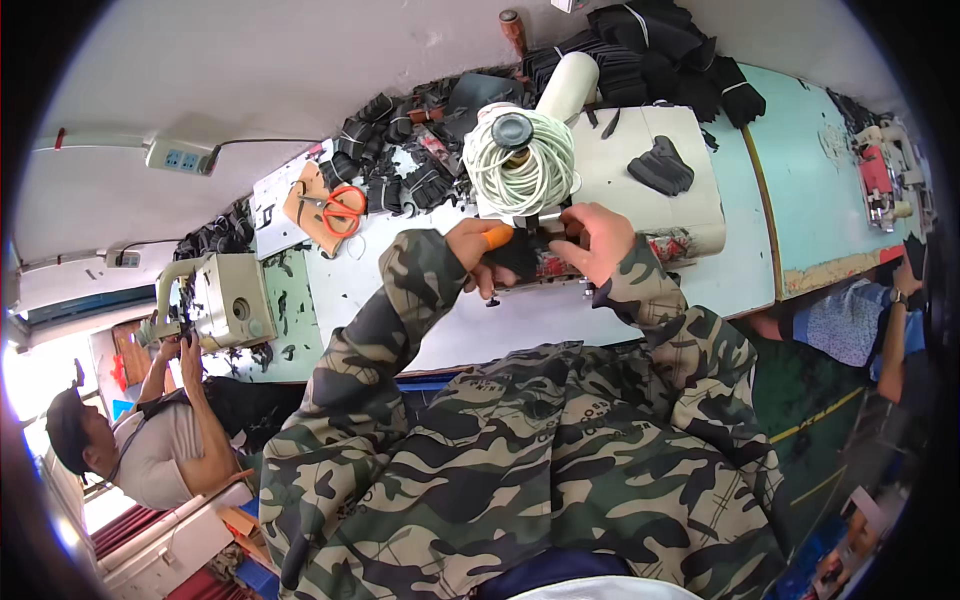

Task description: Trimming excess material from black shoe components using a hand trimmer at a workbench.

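My left hand [482,252], with an orange finger cover on one finger, is closed on a black glove piece [514,256] at the working end of a cream-coloured sewing machine [697,195]. Part of the piece is hidden by the fingers. On the other side of that end is my right hand [603,243], its thumb and fingers apart and curved toward the machine's dark metal parts. A coil of pale cord [524,160] hangs over the machine's top, just beyond my hands. One black glove [661,166] lies on the machine's flat cream body.
Orange-handled scissors [343,211] rest on brown card at left. Bundled black gloves [428,182] and stacked dark pieces [640,55] line the back. A co-worker [150,440] works at another machine [228,302] at left; another person's arm [893,340] reaches in at right.
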The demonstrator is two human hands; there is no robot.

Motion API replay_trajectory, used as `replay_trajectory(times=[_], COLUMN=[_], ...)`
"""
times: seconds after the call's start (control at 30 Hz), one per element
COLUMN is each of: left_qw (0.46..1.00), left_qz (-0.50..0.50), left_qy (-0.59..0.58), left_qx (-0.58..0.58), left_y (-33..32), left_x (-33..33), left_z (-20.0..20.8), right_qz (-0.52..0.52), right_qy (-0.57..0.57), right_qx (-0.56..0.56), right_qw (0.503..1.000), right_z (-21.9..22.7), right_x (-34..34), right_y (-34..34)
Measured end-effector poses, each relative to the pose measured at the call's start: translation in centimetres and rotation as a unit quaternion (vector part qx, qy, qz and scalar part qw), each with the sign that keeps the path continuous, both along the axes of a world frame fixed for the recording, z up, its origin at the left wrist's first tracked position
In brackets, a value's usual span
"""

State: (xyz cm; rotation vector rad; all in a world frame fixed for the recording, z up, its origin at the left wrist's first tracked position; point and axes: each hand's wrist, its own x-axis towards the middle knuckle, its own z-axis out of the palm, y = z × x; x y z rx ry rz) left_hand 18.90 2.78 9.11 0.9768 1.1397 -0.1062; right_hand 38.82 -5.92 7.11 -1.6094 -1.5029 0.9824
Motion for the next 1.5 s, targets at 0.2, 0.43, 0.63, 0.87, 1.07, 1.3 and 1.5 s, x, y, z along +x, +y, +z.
replay_trajectory(times=[0.2, 0.43, 0.63, 0.87, 1.07, 1.3, 1.5], left_qw=[0.998, 0.996, 0.994, 0.991, 0.997, 0.991, 0.996], left_qz=[-0.043, -0.075, 0.014, 0.032, -0.075, 0.031, -0.069], left_qy=[-0.009, -0.052, -0.068, -0.036, -0.019, -0.031, -0.017], left_qx=[0.045, 0.024, 0.080, 0.125, 0.027, 0.125, 0.059], left_y=[0.8, 1.7, 0.5, 0.5, 1.3, 0.4, 1.8], left_x=[-0.3, -0.6, 1.0, -1.0, 1.4, -0.1, -1.5], left_z=[0.3, 0.0, -0.3, -1.2, 1.2, -1.4, -0.6], right_qz=[0.081, 0.104, 0.076, 0.044, 0.081, 0.051, 0.030], right_qy=[-0.042, -0.114, 0.019, -0.039, -0.020, 0.039, 0.000], right_qx=[-0.129, 0.034, -0.053, -0.016, 0.030, -0.111, -0.004], right_qw=[0.987, 0.987, 0.996, 0.998, 0.996, 0.992, 1.000], right_z=[1.8, 0.1, 0.7, 0.3, 0.2, 0.8, 0.7], right_x=[2.3, 0.8, 2.1, 1.4, 1.3, 2.2, 0.7], right_y=[0.7, 1.0, 0.3, 0.4, 0.5, 0.1, 0.4])
